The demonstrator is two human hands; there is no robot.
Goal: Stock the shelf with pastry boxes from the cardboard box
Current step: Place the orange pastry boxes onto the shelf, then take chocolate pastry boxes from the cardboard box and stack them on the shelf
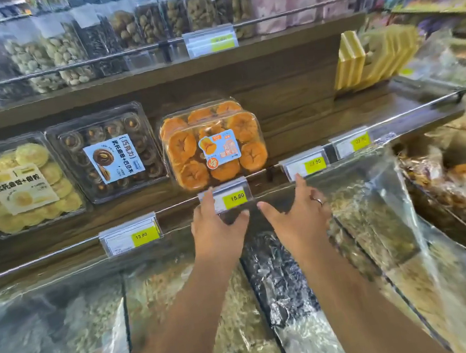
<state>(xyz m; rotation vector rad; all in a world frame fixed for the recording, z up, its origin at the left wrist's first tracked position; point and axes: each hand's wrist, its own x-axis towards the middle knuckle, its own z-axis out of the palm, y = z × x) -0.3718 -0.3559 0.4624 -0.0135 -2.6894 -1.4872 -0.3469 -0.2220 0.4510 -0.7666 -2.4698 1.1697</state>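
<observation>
A clear box of orange pastries [213, 144] leans on the dark wooden shelf [338, 118], with a second orange box behind it. To its left stand a box of dark chocolate cookies [108, 152] and a box of pale yellow pastries [20, 187]. My left hand [216, 227] and my right hand [299, 216] hover just below the orange box, at the shelf's front rail, fingers spread and empty. The left fingertips touch the 15.80 price tag [229, 198]. No cardboard box is in view.
The shelf to the right of the orange box is bare up to a yellow stack [374, 58] at its far end. Clear-lidded bulk bins [186, 319] of nuts and seeds lie below my arms. Jars of dried goods [125, 32] fill the shelf above.
</observation>
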